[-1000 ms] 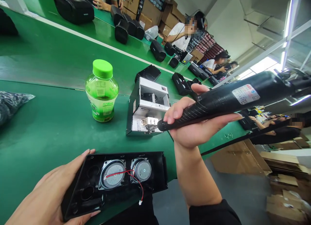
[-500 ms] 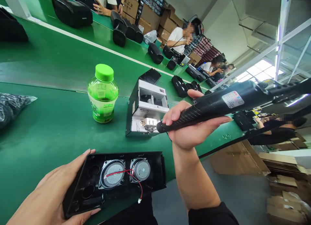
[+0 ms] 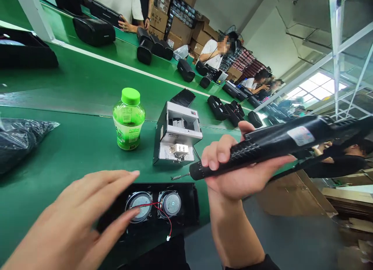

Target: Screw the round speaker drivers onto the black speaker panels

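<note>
Left hand (image 3: 78, 217) released black rectangular plastic speaker housing (image 3: 190, 207), fingers parted over it; housing sits unheld on green bench (image 3: 72, 157). Right hand (image 3: 233, 180), gripping black cylindrical power screwdriver (image 3: 271, 139), pulled off boxy silver-and-black metal dispenser (image 3: 176, 139): bit's clear, near housing.
</note>
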`<state>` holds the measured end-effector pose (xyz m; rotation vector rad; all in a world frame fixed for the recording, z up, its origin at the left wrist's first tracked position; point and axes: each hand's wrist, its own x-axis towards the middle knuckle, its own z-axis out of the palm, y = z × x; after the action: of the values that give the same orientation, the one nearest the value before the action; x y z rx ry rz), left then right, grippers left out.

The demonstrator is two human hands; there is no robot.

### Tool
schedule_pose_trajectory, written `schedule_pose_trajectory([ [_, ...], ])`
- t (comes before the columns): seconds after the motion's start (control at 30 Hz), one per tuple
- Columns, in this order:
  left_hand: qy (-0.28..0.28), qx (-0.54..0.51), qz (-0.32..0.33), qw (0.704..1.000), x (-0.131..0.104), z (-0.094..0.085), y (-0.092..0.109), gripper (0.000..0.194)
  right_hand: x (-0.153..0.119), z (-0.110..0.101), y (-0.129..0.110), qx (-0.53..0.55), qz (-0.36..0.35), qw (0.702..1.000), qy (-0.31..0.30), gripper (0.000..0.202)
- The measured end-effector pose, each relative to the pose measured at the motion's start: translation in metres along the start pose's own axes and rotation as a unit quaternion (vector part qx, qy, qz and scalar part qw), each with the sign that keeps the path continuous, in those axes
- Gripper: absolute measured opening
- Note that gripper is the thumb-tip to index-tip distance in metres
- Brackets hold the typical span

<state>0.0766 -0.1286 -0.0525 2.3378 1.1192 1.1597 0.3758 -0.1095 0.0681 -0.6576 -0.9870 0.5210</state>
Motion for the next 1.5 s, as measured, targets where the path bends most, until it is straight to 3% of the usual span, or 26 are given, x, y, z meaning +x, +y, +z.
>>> schedule_pose_trajectory([
  [0.1,0.003,-0.016,0.105,0.994,0.028,0.015,0.034,0.032,-0.007,0.007,-0.031,0.012,0.084,0.996,-0.032,0.06],
  [0.27,0.01,-0.078,0.12,0.99,0.045,0.02,0.059,0.02,-0.018,0.01,-0.058,0.086,0.124,0.987,-0.062,0.05],
  [0.5,0.001,-0.14,0.065,0.988,0.026,0.01,0.055,0.022,-0.028,0.015,-0.066,0.118,0.128,0.981,-0.084,0.044],
  [0.8,-0.018,-0.199,0.05,0.979,0.025,-0.006,0.06,0.031,-0.037,0.034,-0.066,0.121,0.133,0.982,-0.056,0.041],
  [1.13,-0.061,-0.246,0.021,0.967,0.005,-0.012,0.042,0.028,-0.042,0.053,-0.062,0.133,0.155,0.978,-0.031,0.038],
  [1.33,-0.032,-0.252,-0.002,0.967,0.006,-0.015,0.042,0.021,-0.044,0.054,-0.06,0.12,0.147,0.981,-0.049,0.039],
  [1.5,-0.042,-0.265,-0.012,0.963,0.006,-0.014,0.041,0.021,-0.045,0.054,-0.06,0.124,0.146,0.98,-0.046,0.042],
])
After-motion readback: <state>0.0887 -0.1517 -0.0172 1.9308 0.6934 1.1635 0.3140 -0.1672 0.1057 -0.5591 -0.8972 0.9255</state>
